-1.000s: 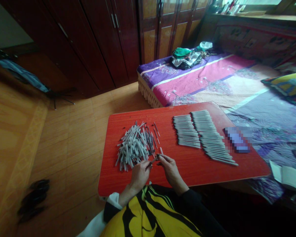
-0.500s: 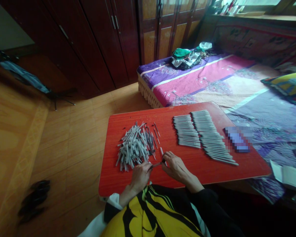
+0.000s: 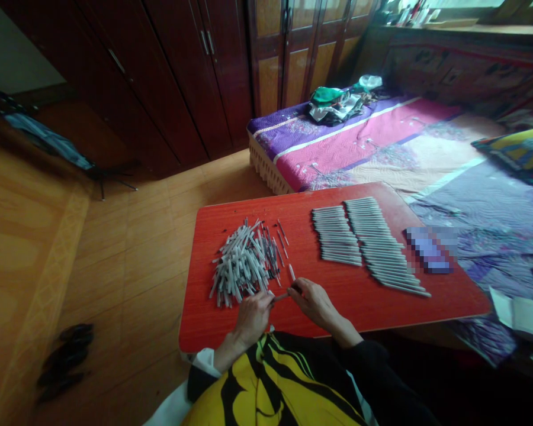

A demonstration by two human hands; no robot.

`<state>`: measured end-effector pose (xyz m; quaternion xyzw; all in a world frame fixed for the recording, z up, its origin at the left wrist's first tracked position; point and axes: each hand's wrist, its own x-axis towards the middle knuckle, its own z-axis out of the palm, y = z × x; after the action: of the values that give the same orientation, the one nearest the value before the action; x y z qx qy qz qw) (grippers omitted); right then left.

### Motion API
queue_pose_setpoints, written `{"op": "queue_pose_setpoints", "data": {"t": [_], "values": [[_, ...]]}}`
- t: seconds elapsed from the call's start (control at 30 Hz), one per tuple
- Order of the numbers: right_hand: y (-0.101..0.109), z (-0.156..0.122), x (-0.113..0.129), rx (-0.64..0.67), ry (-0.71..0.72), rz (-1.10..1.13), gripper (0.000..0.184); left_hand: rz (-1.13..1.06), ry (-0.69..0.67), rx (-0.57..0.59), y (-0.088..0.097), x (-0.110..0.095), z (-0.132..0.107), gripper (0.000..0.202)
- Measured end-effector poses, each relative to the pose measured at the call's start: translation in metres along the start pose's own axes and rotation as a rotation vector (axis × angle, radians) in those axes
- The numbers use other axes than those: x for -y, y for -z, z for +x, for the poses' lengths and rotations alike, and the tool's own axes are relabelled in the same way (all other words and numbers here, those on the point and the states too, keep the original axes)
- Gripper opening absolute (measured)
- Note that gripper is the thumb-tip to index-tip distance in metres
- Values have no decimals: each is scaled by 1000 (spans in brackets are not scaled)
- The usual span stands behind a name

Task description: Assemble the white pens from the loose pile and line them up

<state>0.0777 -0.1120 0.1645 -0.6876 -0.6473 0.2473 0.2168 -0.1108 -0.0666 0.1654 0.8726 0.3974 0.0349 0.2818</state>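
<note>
On the red table (image 3: 337, 296) my left hand (image 3: 253, 316) and my right hand (image 3: 313, 302) meet near the front edge, both pinched on one thin pen part (image 3: 281, 296) held between them. Just beyond my left hand lies a loose heap of grey pen barrels and dark refills (image 3: 244, 263). One single refill (image 3: 291, 272) lies apart, right by my right hand's fingertips. Farther right, finished grey pens (image 3: 366, 242) lie in two neat rows side by side.
A blurred flat object (image 3: 429, 251) lies at the table's right end. Behind the table is a bed with a pink and purple quilt (image 3: 359, 142) and a clothes pile (image 3: 337, 100). Dark wooden wardrobes (image 3: 160, 77) stand behind. Dark shoes (image 3: 64, 355) lie on the wooden floor at left.
My right hand has shifted slightly right and forward while both hands keep hold of the pen part. The piles have not moved.
</note>
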Motion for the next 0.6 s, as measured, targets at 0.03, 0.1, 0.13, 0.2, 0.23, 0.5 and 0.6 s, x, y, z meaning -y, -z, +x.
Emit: {"op": "queue_pose_setpoints", "data": {"t": [0.03, 0.1, 0.13, 0.2, 0.23, 0.5, 0.6], "values": [[-1, 0, 0, -27, 10, 12, 21, -1, 3, 1, 0, -1, 0, 19], [-2, 0, 0, -59, 18, -3, 23, 1, 7, 4, 0, -2, 1, 19], [-3, 0, 0, -67, 6, -36, 27, 4, 9, 6, 0, -3, 1, 19], [-4, 0, 3, -63, -61, -119, 37, 10, 7, 11, -1, -5, 1, 19], [-4, 0, 4, -49, -106, -155, 41, 11, 4, 14, -1, -5, 1, 19], [-2, -6, 4, -95, -87, 5, 25, -39, 42, -4, -3, -4, 0, 20], [-4, -6, 3, -91, -61, 32, 23, -32, 53, 0, -1, -5, -1, 19]]}}
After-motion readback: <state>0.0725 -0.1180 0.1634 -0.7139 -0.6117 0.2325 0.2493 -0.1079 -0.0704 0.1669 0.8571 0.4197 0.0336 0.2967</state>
